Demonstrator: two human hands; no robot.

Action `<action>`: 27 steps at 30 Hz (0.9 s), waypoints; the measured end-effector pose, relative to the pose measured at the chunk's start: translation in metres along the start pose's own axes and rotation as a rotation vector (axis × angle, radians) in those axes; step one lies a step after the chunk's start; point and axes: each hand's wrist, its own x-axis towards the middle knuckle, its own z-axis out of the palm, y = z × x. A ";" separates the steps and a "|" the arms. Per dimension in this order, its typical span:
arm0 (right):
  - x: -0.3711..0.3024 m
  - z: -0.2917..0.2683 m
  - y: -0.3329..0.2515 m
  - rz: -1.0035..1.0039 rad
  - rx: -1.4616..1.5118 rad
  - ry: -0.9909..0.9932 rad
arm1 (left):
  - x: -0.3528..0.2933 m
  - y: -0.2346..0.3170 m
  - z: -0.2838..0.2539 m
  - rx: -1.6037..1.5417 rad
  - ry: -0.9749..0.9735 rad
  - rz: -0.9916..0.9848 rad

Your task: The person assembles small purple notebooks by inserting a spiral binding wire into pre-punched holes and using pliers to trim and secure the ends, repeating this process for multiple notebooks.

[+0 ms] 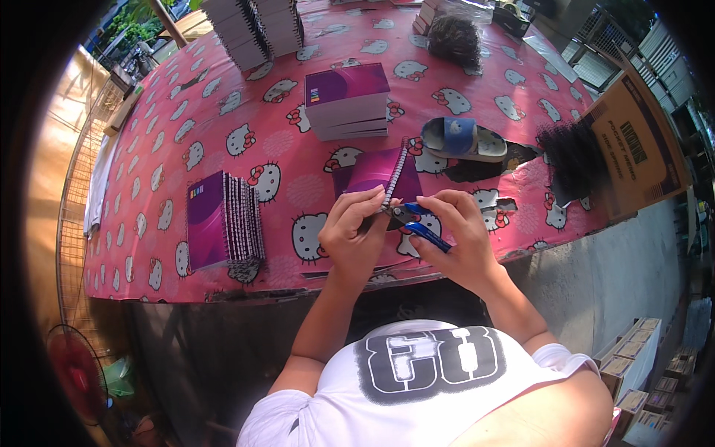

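Note:
A purple notebook (370, 171) lies near the table's front edge, a wire-like spiral (399, 170) running along its right side. My left hand (351, 229) grips the near end of that spiral edge between thumb and fingers. In my right hand (468, 240) are small pliers with blue handles (430, 237), their jaws at the spiral's near end by my left fingertips. Whether the jaws touch the wire is too small to tell. Left of my hands stands a pile of spiral-bound purple notebooks (206, 220). Beyond the notebook sits a stack of purple-covered pads (347, 100).
A blue-strapped slipper (460, 138) rests on the pink patterned tablecloth (283, 216), beside a torn patch. Dark spiral coils (572, 158) spill from a cardboard box (640, 141) at right. More notebook stacks (237, 37) and a dark bundle (454, 41) stand farther back.

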 end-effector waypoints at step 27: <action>-0.029 -0.024 0.064 0.163 -0.463 -0.153 | 0.008 -0.014 -0.207 0.497 1.012 -0.202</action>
